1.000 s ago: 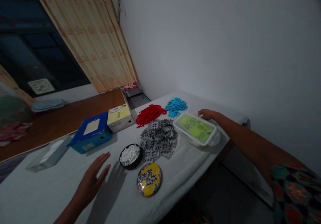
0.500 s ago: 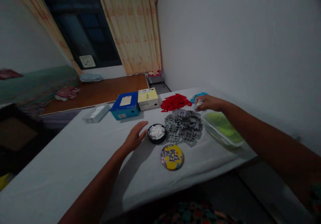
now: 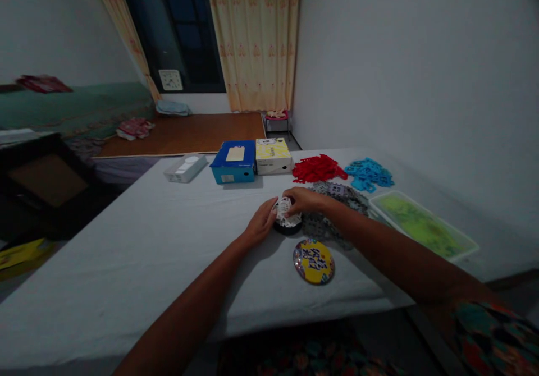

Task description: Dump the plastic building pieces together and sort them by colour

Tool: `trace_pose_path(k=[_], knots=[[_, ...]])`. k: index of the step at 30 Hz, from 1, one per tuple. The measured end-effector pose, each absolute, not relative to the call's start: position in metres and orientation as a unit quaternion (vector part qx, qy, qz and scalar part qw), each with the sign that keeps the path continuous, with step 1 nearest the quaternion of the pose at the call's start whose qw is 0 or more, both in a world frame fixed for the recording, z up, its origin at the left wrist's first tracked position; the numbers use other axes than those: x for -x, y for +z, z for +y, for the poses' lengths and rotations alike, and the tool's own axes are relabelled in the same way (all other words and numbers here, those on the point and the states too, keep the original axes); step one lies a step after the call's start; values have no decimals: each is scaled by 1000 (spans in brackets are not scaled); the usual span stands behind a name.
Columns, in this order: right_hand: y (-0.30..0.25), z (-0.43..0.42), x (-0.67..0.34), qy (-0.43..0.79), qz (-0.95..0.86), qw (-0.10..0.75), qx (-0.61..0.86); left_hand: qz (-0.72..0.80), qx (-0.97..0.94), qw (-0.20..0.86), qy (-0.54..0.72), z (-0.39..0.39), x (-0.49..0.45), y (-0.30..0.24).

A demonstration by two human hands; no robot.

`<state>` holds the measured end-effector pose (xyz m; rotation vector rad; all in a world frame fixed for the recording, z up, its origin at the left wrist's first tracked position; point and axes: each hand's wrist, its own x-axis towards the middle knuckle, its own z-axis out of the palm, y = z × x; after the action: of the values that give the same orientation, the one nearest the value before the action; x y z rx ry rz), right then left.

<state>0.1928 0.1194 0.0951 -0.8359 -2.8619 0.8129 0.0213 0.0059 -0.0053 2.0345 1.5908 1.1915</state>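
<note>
A round black tin [image 3: 288, 230] heaped with white pieces [image 3: 290, 221] stands on the white-covered table. My left hand [image 3: 261, 222] is closed against the tin's left side, fingers along its rim. From the right, my right hand [image 3: 301, 200] reaches over the tin, its fingers closed on a white piece with dark marks [image 3: 283, 205]. Exactly where that piece ends and the heap begins cannot be made out. In front of the tin lies a round yellow lid [image 3: 314, 261] with dark lettering. Grey interlocking pieces [image 3: 324, 227] spread right of the tin, partly under my right forearm.
A red pile [image 3: 319, 168] and a blue pile [image 3: 369, 174] of pieces lie behind. A clear tray [image 3: 465, 248] of yellow-green pieces stands at the right, near the wall. Along the back are a blue box [image 3: 234, 163], a yellow-white box [image 3: 273, 156] and a white box [image 3: 186, 168].
My right hand has come from beside the blue pile to the tin, carrying something white. My left hand has closed in on the tin's side. The view has turned left.
</note>
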Motion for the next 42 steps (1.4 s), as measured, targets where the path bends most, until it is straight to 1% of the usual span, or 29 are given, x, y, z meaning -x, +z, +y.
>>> trace_pose_path(k=[3, 9, 11, 15, 18, 22, 24, 26, 28, 29, 31, 37, 39, 42], knots=[[97, 119, -200, 257, -924, 40, 280, 540, -723, 139, 409, 7, -28, -9], [98, 134, -215, 381, -874, 74, 291, 525, -758, 91, 377, 6, -35, -8], [94, 137, -215, 390, -866, 130, 285, 528, -766, 75, 359, 6, -37, -8], [75, 125, -207, 345, -863, 268, 253, 545, -766, 50, 338, 7, -43, -11], [63, 115, -205, 340, -859, 304, 234, 548, -757, 46, 352, 2, -40, -5], [61, 118, -223, 317, -855, 334, 238, 557, -735, 67, 381, -14, -16, 22], [62, 121, -237, 296, -857, 326, 266, 557, -743, 131, 348, -24, -1, 37], [59, 119, -248, 299, -863, 288, 288, 551, -759, 199, 284, -30, 10, 46], [54, 113, -254, 329, -864, 239, 298, 545, -774, 223, 232, -32, 13, 47], [51, 109, -254, 345, -860, 223, 304, 541, -782, 218, 217, -32, 13, 44], [48, 101, -252, 360, -848, 219, 321, 531, -800, 199, 195, -29, 9, 37], [58, 93, -257, 310, -835, 304, 339, 528, -820, 143, 168, -24, 2, 26], [60, 92, -266, 295, -847, 284, 339, 523, -827, 131, 162, -26, 1, 29], [55, 87, -276, 294, -869, 211, 338, 553, -812, 99, 160, -30, 2, 33]])
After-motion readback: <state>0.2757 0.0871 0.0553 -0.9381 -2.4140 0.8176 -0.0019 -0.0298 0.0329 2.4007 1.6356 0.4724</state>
